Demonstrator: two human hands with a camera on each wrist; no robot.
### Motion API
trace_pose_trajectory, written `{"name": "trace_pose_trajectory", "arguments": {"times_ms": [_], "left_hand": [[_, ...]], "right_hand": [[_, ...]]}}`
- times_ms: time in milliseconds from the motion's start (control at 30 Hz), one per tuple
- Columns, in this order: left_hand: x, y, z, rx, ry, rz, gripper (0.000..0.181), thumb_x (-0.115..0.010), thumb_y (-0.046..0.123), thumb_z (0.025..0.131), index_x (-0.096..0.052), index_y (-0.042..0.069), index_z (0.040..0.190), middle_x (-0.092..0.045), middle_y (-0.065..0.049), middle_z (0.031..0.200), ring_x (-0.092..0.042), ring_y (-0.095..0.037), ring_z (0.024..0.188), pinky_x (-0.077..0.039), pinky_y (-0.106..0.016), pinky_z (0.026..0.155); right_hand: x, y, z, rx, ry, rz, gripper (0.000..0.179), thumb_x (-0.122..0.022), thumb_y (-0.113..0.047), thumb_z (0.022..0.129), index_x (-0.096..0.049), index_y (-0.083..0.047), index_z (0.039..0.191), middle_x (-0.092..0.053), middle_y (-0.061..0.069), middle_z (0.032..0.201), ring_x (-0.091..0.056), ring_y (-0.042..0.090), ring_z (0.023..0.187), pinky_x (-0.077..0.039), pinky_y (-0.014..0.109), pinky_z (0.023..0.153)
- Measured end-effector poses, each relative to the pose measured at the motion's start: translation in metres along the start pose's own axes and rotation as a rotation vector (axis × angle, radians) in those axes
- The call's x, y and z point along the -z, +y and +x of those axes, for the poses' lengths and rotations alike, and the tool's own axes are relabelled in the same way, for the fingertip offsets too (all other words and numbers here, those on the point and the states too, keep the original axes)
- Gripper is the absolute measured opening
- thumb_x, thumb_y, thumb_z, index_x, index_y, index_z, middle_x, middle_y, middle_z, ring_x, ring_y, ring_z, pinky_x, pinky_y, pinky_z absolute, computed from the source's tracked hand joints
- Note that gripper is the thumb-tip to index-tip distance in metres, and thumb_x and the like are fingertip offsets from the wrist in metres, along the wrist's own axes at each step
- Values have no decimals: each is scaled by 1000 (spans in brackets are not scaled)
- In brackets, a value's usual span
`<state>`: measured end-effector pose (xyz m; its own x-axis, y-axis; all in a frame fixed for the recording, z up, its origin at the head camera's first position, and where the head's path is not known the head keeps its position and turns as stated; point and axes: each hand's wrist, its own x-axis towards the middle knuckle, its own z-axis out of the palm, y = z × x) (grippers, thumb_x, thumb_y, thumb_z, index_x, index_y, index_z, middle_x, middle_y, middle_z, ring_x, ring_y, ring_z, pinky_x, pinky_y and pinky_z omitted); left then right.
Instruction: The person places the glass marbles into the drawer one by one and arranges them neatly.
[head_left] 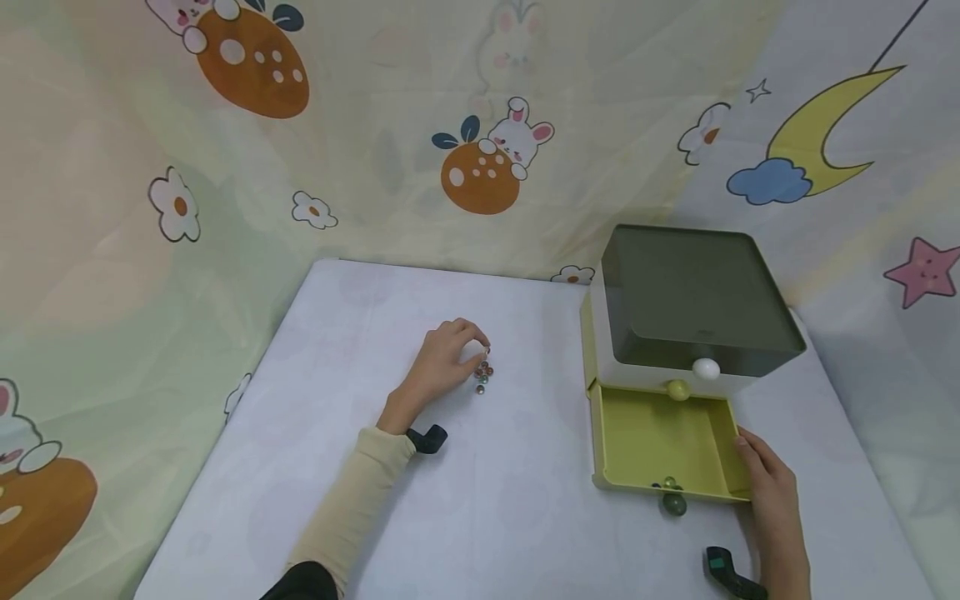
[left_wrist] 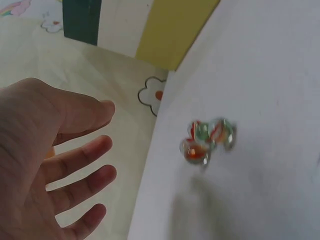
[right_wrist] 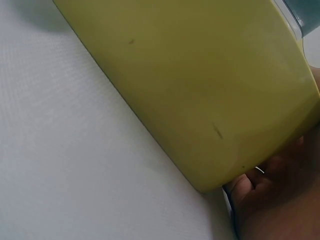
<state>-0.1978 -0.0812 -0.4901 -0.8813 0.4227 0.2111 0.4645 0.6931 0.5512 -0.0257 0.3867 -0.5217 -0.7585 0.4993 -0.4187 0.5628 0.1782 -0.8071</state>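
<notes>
Well left of the open drawer (head_left: 660, 429) runs the left edge of the white table (head_left: 540, 450). Here's the left hand (head_left: 448, 354), thumb and index close together; whether they pinch anything, one can't tell. Marbles (head_left: 484, 372) cluster right by its fingertips, a wide stretch of tabletop separating them from the drawer. The right hand (head_left: 776, 487) grips the drawer's right wall near its front corner.

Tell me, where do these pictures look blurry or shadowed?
Left wrist view: the small, round, multicoloured glass marbles look soft, with a blurred shadow on the flat white tabletop; right wrist view: the right hand is darkly shaded beside the yellow-green plastic drawer; head view: soft shadows.
</notes>
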Motion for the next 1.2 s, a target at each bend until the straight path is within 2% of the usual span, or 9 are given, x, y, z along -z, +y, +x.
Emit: {"name": "trace_pose_trajectory", "arguments": {"times_ms": [267, 633, 1033, 1200], "left_hand": [[-10, 27, 5, -99, 6, -20, 11, -73, 24, 99, -72, 23, 110, -69, 3, 123, -62, -24, 112, -48, -46, 91], [-31, 60, 8, -117, -47, -75, 12, -71, 27, 100, -72, 26, 112, -69, 6, 125, -61, -20, 118, -48, -43, 96], [-53, 92, 9, -241, -81, -120, 13, -70, 28, 101, -72, 26, 114, -69, 8, 125, -62, -15, 121, -50, -37, 101], [-59, 106, 10, -273, -98, -121, 15, -71, 28, 100, -72, 24, 115, -69, 8, 123, -62, -15, 118, -50, -33, 98]], "right_hand": [[-2, 0, 0, -8, 14, 10, 69, -39, -60, 108, -32, -22, 165, -15, -4, 176, -6, 23, 165, -7, 50, 133], [-1, -2, 0, -18, 4, 13, 68, -39, -59, 108, -31, -22, 165, -14, -5, 176, -6, 22, 165, -8, 49, 133], [0, -2, 0, -10, 7, 16, 68, -39, -59, 108, -32, -23, 165, -15, -5, 176, -6, 21, 165, -7, 48, 134], [-1, -3, -1, -6, 7, 13, 68, -39, -59, 108, -32, -22, 165, -15, -4, 176, -6, 21, 165, -7, 48, 134]]}}
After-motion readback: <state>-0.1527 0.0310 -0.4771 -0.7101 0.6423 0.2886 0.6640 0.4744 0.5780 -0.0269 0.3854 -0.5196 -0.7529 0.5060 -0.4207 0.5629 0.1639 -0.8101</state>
